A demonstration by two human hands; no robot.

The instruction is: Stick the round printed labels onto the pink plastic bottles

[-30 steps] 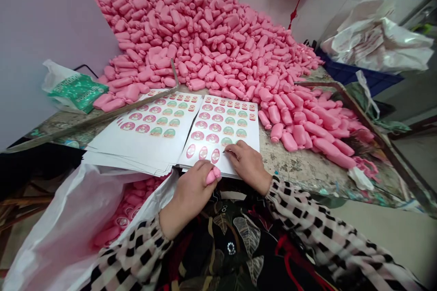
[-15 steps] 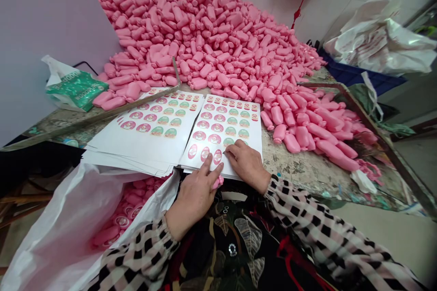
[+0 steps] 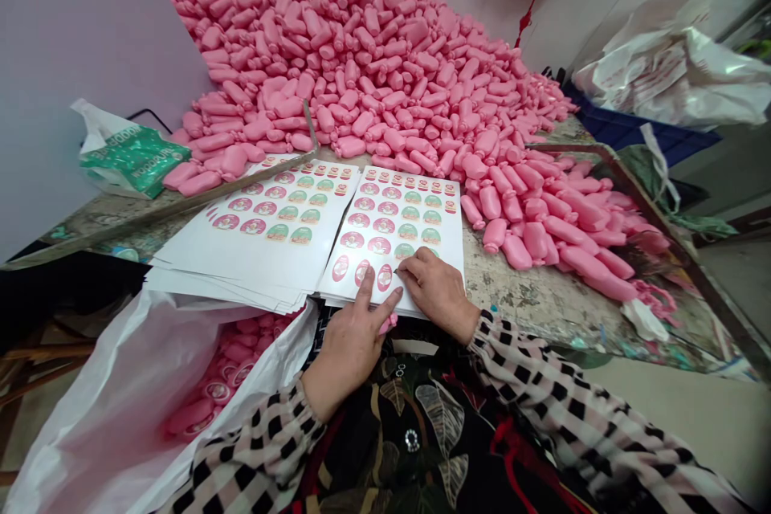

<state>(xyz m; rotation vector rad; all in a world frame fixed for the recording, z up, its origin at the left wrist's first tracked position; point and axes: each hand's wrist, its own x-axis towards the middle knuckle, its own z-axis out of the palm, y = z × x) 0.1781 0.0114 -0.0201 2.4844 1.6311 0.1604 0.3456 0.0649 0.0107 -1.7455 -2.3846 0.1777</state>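
Observation:
A sheet of stickers [image 3: 430, 201] with pink and green ovals tops the stack in front of me. My left hand [image 3: 352, 341] rests its index finger and thumb on the sheet's lower row, while its other fingers curl round a small pink bottle [image 3: 389, 324], mostly hidden under the palm. My right hand [image 3: 438, 295] has its thumb and index finger pinched at the right edge of an upright pink oval sticker [image 3: 384, 279]. A tiny dark tip shows at that pinch; its kind is unclear.
Behind the sheets rises a big heap of pink bottles [image 3: 361, 56]. A second sticker stack [image 3: 241, 257] lies left. Below it, a white sack [image 3: 120, 385] holds labelled pink bottles. Metal strips [image 3: 680, 257] edge the table; a green plastic packet [image 3: 136, 161] stands far left.
My left hand has shifted slightly right along with the bottle, its thumb nearer my right fingertips. My right hand stays at the same sticker.

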